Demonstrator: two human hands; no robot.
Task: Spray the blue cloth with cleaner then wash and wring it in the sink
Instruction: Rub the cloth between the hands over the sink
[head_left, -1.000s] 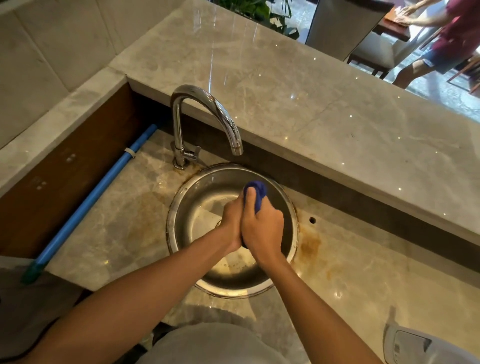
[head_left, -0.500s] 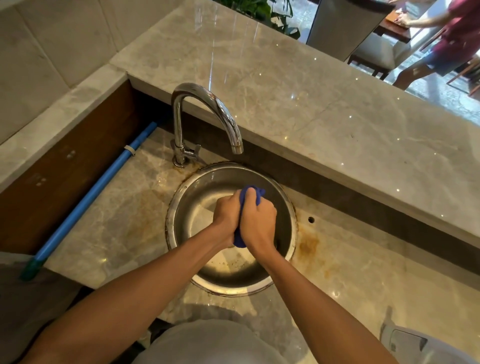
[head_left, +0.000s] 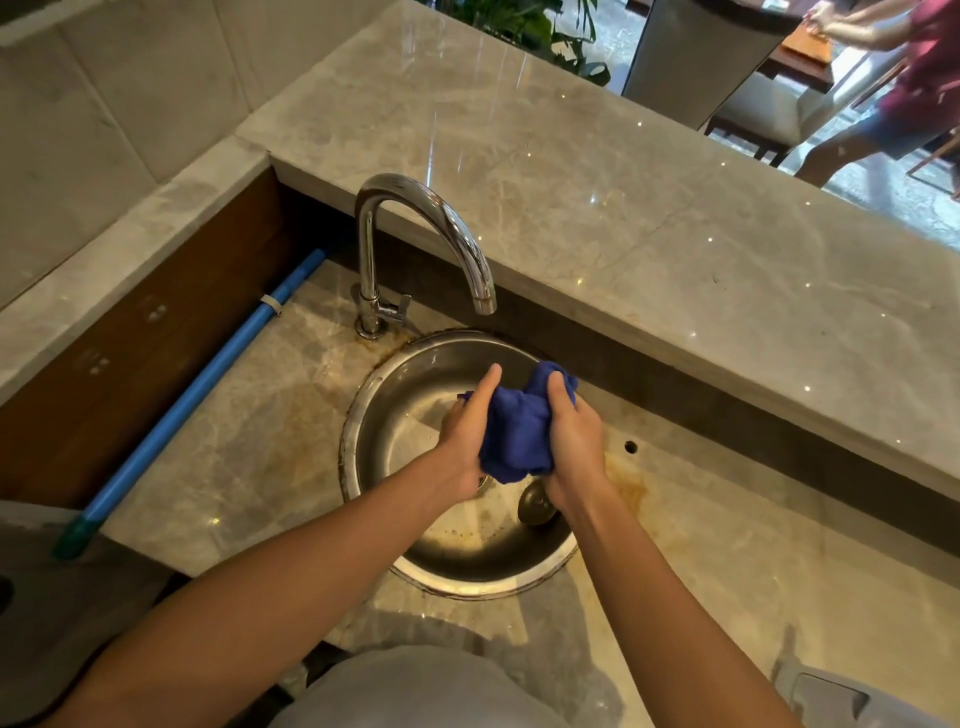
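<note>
The blue cloth (head_left: 519, 434) is held bunched up between both hands above the round steel sink (head_left: 363, 415), which is set into the marble surface (head_left: 249, 447). The left hand (head_left: 470, 434) is placed against the cloth's left side, its thumb stretched upward along the fabric; the fingers are hidden behind the cloth, so how far that grip is closed cannot be told with certainty. The right hand (head_left: 574, 441) is wrapped round the cloth's right side, thumb pressed into the fabric, the grip closed on it. The cloth is kept clear of the basin floor, below and in front of the spout of the chrome tap (head_left: 415, 228). A dark drain plug (head_left: 535, 504) is seen in the basin under the right wrist. A blue pole (head_left: 208, 379) is laid along the surface to the left, well apart from the sink. Rust-coloured stains are visible around the sink rim.
</note>
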